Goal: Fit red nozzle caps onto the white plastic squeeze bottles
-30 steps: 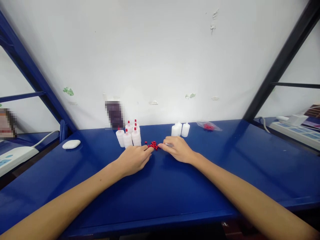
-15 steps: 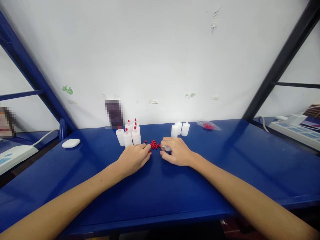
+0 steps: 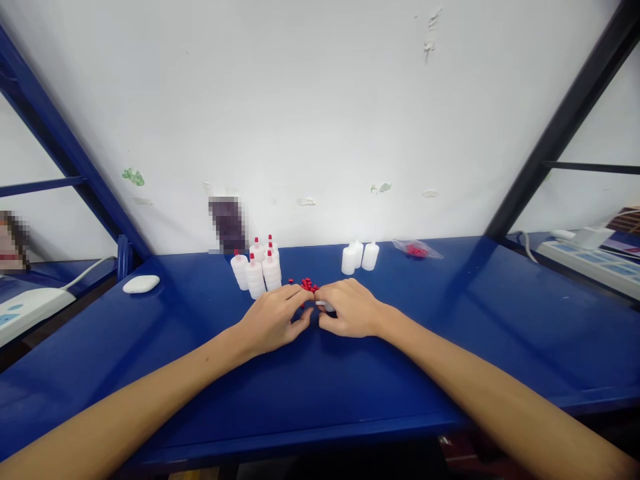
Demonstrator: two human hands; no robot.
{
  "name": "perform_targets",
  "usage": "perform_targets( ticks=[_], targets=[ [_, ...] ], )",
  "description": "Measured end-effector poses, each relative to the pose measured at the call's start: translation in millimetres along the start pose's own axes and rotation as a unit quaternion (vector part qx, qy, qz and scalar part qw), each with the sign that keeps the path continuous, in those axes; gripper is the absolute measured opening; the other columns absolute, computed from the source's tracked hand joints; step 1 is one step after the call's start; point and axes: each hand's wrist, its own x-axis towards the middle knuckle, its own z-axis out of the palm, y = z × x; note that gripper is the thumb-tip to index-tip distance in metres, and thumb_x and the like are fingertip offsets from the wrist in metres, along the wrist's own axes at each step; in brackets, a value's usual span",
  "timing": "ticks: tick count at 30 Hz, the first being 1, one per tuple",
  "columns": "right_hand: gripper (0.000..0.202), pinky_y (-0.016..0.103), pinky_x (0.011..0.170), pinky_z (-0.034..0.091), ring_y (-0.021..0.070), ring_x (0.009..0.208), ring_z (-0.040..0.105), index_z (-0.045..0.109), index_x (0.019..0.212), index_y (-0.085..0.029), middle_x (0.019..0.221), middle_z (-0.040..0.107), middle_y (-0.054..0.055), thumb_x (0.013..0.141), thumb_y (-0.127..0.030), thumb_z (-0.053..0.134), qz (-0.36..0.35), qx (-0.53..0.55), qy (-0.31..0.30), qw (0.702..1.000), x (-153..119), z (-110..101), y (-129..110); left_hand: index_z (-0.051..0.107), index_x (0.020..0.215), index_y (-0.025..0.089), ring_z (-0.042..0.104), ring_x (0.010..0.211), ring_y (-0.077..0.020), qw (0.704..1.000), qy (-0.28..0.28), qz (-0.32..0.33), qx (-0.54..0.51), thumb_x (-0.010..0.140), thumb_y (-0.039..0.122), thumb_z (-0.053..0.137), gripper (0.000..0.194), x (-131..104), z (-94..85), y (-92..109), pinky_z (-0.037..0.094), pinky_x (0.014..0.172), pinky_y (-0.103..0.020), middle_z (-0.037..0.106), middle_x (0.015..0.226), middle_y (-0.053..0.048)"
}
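Observation:
My right hand is closed around a small white squeeze bottle, which lies tilted with its nozzle pointing left. Close beside it, my left hand curves inward with its thumb and fingers apart. Its fingertips nearly meet those of my right hand. A bit of red shows by the left fingers; whether they touch it I cannot tell. Loose red caps lie in a pile just behind both hands. Several white bottles with red caps stand behind my left hand. Uncapped white bottles stand behind my right hand.
A clear plastic bag with red caps lies at the back right of the blue table. A white rounded case is at the left. Power strips flank the table, and blue and black frame posts rise at both sides.
My left hand has moved right, towards my right hand, and its thumb and fingers have spread apart. The bottle in my right hand has shifted slightly left.

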Motion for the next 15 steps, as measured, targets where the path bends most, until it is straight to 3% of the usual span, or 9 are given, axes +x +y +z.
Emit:
perform_targets(
  ticks=[7, 11, 15],
  targets=[
    [0.014, 0.029, 0.055, 0.021, 0.0140, 0.058, 0.047, 0.049, 0.067, -0.019, 0.069, 0.061, 0.002, 0.079, -0.025, 0.050, 0.005, 0.005, 0.004, 1.000, 0.7, 0.0, 5.4, 0.062, 0.095, 0.019, 0.062, 0.076, -0.0203, 0.988, -0.097, -0.070, 0.096, 0.087, 0.024, 0.051, 0.015, 2.3, -5.4, -1.2, 0.044, 0.060, -0.029, 0.063, 0.086, -0.005],
    [0.017, 0.028, 0.055, 0.021, 0.0127, 0.056, 0.041, 0.046, 0.065, -0.019, 0.064, 0.056, 0.000, 0.080, -0.024, 0.048, 0.005, 0.025, 0.010, 1.000, 0.8, -0.5, 8.2, 0.059, 0.087, 0.018, 0.059, 0.069, -0.0185, 0.985, -0.135, -0.086, 0.066, 0.088, 0.027, 0.051, 0.011, 2.6, -7.9, -5.1, 0.039, 0.058, -0.028, 0.061, 0.077, -0.003],
    [0.016, 0.027, 0.055, 0.021, 0.0121, 0.055, 0.038, 0.045, 0.064, -0.019, 0.062, 0.052, -0.001, 0.080, -0.024, 0.048, 0.013, 0.038, 0.007, 0.999, 1.0, -1.1, 9.8, 0.051, 0.081, 0.019, 0.053, 0.063, -0.0147, 0.982, -0.171, -0.078, 0.001, 0.092, 0.021, 0.042, 0.014, 2.8, -9.6, -7.0, 0.036, 0.058, -0.027, 0.058, 0.074, -0.001]
  ],
)
